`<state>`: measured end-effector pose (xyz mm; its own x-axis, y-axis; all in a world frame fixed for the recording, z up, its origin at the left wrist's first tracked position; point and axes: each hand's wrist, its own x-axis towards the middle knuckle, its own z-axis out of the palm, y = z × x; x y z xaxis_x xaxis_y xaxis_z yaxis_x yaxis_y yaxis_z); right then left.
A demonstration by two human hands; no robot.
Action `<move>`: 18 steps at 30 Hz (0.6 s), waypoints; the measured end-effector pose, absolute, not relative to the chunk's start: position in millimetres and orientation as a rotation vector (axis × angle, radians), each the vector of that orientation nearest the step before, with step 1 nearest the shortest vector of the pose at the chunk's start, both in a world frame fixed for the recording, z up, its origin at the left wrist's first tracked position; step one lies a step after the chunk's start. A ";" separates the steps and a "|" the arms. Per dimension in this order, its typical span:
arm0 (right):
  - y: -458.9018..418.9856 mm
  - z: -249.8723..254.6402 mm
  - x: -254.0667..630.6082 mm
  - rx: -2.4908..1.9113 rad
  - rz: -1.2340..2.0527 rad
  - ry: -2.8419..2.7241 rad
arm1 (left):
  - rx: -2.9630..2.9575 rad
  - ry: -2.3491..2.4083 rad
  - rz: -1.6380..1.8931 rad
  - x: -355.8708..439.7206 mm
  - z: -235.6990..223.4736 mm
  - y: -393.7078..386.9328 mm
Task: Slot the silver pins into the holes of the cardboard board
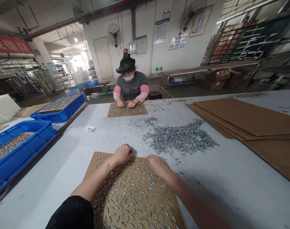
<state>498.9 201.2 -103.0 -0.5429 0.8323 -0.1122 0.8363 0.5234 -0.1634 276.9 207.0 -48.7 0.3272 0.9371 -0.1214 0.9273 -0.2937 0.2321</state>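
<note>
Small silver leaf-shaped metal pieces lie spread over a brown cardboard sheet (137, 198) directly before me. At the sheet's far edge, my left hand (122, 154) has its fingers curled down and closed; whatever is in them is hidden. A bracelet circles that wrist. My right hand (157, 163) rests over the far right part of the sheet, fingers bent inward and drawn together, their tips out of sight under the hand. Beyond it on the white table, a loose pile of the same metal pieces (180, 137) is heaped, with strays around it.
Across the table a person (130, 84) works over another piece-covered sheet (113, 111). Blue crates (43, 136) holding filled sheets stand at the left. Brown cardboard sheets (245, 116) are stacked at the right. A white paper scrap (90, 128) lies left of centre.
</note>
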 end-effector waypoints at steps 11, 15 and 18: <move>207.6 -100.2 530.5 1.574 -0.450 2.849 | 2.328 1.621 0.072 285.2 -51.3 194.5; 200.0 -90.7 533.7 1.507 -0.498 2.814 | 2.354 1.579 0.055 293.4 -56.5 194.0; 190.8 -87.2 519.1 1.453 -0.425 2.783 | 2.362 1.574 0.032 300.1 -60.9 193.9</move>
